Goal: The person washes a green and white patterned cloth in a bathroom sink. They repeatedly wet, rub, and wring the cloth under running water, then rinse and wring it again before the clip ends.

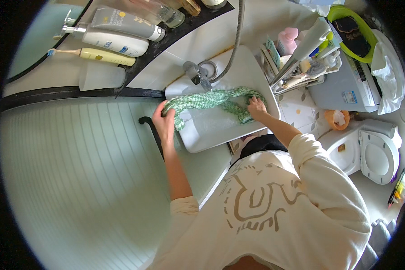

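A green and white patterned cloth [202,100], bunched into a long twisted strip, stretches across the white sink [207,130]. At the sink's left rim, my left hand [164,120] grips one end, and a short piece dangles beside the fingers. My right hand [257,108] closes on the cloth near the right side of the basin, where it bends back in a loop. Part of the loop hangs down toward the basin floor. Just above the strip's middle is the metal faucet [197,74]; I cannot tell if water runs from it.
A flexible shower hose [236,40] rises behind the faucet. On the black-edged shelf [184,31] stand bottles and an electric toothbrush [105,56]. Left is a ribbed glass panel [76,180] with a black handle [154,132]. A washing machine [342,87] and toilet [346,150] stand right.
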### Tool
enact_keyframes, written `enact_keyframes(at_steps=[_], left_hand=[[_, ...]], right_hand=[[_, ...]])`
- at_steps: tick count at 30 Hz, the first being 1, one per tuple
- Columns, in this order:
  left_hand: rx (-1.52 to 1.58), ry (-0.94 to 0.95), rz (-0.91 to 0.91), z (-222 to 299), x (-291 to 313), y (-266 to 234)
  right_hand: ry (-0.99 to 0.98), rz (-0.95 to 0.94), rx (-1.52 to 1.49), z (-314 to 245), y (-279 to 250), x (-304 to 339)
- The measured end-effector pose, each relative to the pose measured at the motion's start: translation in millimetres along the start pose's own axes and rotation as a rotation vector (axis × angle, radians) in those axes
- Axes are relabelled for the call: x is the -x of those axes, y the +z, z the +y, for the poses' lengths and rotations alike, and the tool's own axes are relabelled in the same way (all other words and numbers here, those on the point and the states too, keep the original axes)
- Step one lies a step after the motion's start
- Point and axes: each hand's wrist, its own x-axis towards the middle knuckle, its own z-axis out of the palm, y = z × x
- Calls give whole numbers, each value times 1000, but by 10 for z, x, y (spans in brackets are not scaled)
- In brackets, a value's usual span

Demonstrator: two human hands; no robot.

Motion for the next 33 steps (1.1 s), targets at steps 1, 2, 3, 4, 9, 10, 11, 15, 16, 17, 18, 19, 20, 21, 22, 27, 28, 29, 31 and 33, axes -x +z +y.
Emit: enact_keyframes(at_steps=[1, 2, 3, 4, 9, 10, 11, 15, 16, 17, 18, 19, 20, 21, 22, 27, 28, 29, 31, 33], left_hand=[[25, 25, 33, 90, 3, -45], [66, 57, 47, 184, 6, -88], [82, 64, 54, 285, 13, -125], [88, 116, 43, 392, 24, -171], [77, 359, -32, 936, 99, -273], [46, 397, -54, 1045, 109, -294], [15, 436, -77, 1153, 111, -312], [63, 611, -124, 1470, 118, -325], [74, 611, -116, 1512, 133, -338], [65, 616, -78, 1529, 148, -345], [56, 622, -39, 1527, 155, -351], [41, 605, 12, 1504, 159, -362], [20, 595, 57, 1458, 138, -366], [78, 536, 84, 1388, 133, -372], [130, 454, 121, 1297, 125, -375], [161, 108, 224, 563, 253, -228], [189, 63, 184, 383, 289, -163], [221, 21, 144, 202, 314, -92], [165, -44, 120, -146, 333, 60], [153, -115, 102, -464, 346, 183]], right_hand=[[-13, 12, 27, 28, -4, 13], [-29, 23, -8, 64, -16, 19], [-36, 31, -64, 81, -28, 31], [-42, 49, -120, 90, -53, 30], [-109, 326, -488, -80, -326, -59], [-156, 378, -550, -151, -404, -99], [-201, 432, -614, -223, -481, -138], [-290, 459, -822, -467, -661, -272], [-292, 458, -875, -513, -671, -306], [-295, 452, -930, -559, -658, -322], [-246, 467, -1042, -594, -638, -332], [-185, 461, -1043, -613, -608, -328], [-123, 456, -1043, -620, -577, -315], [-65, 441, -1029, -625, -550, -295], [-5, 432, -1201, -585, -535, -263], [177, 546, -1774, -343, -731, -46], [163, 530, -1793, -305, -827, -11], [142, 519, -1807, -282, -940, 14], [78, 515, -1833, -276, -1171, 86], [-11, 525, -1850, -298, -1392, 182]])
